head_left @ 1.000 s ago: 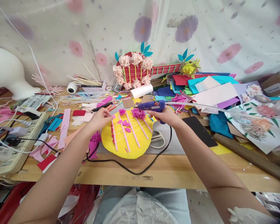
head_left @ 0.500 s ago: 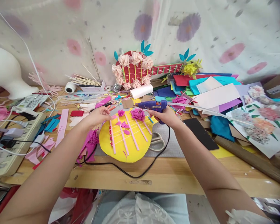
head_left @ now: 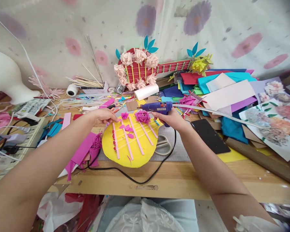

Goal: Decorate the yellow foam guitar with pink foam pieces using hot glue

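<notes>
A yellow foam guitar body point(head_left: 131, 146) with pink strips, white strings and magenta flowers lies at the table's front edge. My right hand point(head_left: 172, 118) is closed round a blue glue gun point(head_left: 157, 107), nozzle pointing left over the big magenta flower point(head_left: 142, 116), a long glue stick trailing right. My left hand point(head_left: 105, 115) rests at the yellow piece's upper left edge, fingers curled and pinched near a small pink petal; what they hold I cannot make out.
A finished red foam guitar point(head_left: 145, 69) with flowers leans against the curtain. Coloured foam sheets point(head_left: 222, 90), a black phone point(head_left: 209, 136) and scissors point(head_left: 164, 145) lie right. A power strip point(head_left: 12, 143), cables and pink scraps point(head_left: 82, 154) lie left. The gun's black cord point(head_left: 135, 178) loops along the wooden table's front edge point(head_left: 174, 187).
Both hands and the glue gun kept their places over the yellow piece; my left fingers curled lower onto its edge. The camera shifted, and pink scraps slid toward the table's front.
</notes>
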`<state>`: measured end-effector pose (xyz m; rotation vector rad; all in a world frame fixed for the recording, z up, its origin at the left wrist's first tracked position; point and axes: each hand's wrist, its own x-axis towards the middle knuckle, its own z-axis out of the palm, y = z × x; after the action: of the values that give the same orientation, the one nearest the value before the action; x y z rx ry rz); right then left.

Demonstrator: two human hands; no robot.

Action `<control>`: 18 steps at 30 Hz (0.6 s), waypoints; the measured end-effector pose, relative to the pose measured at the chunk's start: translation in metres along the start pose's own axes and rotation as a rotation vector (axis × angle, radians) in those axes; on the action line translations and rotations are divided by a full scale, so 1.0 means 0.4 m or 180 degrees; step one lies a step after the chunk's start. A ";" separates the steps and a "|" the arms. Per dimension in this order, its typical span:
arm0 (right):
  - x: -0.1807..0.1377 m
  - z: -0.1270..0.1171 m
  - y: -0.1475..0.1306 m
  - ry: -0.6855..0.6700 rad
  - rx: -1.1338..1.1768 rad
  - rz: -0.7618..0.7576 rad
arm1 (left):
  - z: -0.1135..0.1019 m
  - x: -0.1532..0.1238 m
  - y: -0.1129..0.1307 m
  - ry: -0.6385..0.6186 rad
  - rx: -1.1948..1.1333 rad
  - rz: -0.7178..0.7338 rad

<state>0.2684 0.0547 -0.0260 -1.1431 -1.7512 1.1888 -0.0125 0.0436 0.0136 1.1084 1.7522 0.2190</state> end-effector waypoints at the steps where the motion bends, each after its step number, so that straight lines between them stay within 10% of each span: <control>1: -0.001 0.000 0.000 0.0010 0.0002 0.0002 | -0.002 0.005 0.000 -0.0050 0.0023 -0.0021; 18: -0.006 -0.017 -0.007 -0.0218 -0.0160 -0.0279 | 0.001 0.039 0.006 0.0003 0.0127 -0.0119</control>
<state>0.2745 0.0543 -0.0215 -1.0544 -1.8728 1.1493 -0.0119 0.0566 0.0047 1.1032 1.7834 0.1624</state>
